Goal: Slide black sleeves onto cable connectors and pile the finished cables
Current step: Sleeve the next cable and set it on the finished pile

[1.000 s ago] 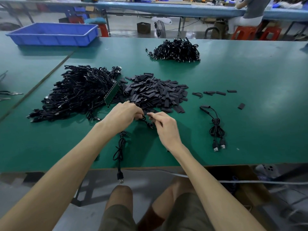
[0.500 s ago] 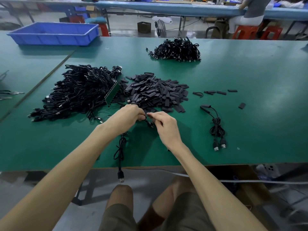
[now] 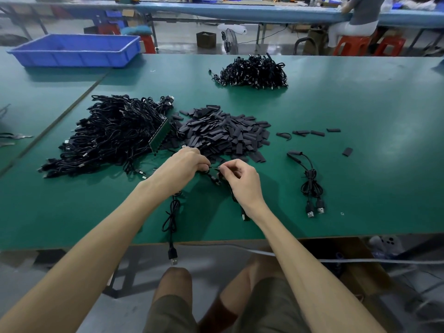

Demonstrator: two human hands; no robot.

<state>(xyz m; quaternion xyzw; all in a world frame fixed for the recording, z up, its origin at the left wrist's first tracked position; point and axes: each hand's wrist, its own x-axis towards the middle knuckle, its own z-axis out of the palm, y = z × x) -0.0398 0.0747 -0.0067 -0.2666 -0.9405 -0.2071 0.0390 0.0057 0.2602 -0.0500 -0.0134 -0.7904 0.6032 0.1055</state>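
My left hand (image 3: 179,168) and my right hand (image 3: 241,181) meet fingertip to fingertip over the green table (image 3: 360,111), just in front of the heap of black sleeves (image 3: 223,134). Both pinch the near end of a black cable (image 3: 171,219), whose bundle trails under my left wrist and hangs its USB plug over the table's front edge. The connector and any sleeve between my fingers are too small to make out. A large tangle of black cables (image 3: 113,134) lies to the left. A smaller cable pile (image 3: 253,72) sits far back. One bundled cable (image 3: 310,183) rests at the right.
A blue plastic bin (image 3: 77,50) stands at the far left. A few loose sleeves (image 3: 310,133) are scattered right of the heap, one more sleeve (image 3: 347,151) farther right. A green board (image 3: 159,135) leans on the big tangle. Another person (image 3: 355,18) sits at the back bench.
Both hands stay together at the same spot; the fingers shifted only slightly on the cable end. Nothing else on the table moved.
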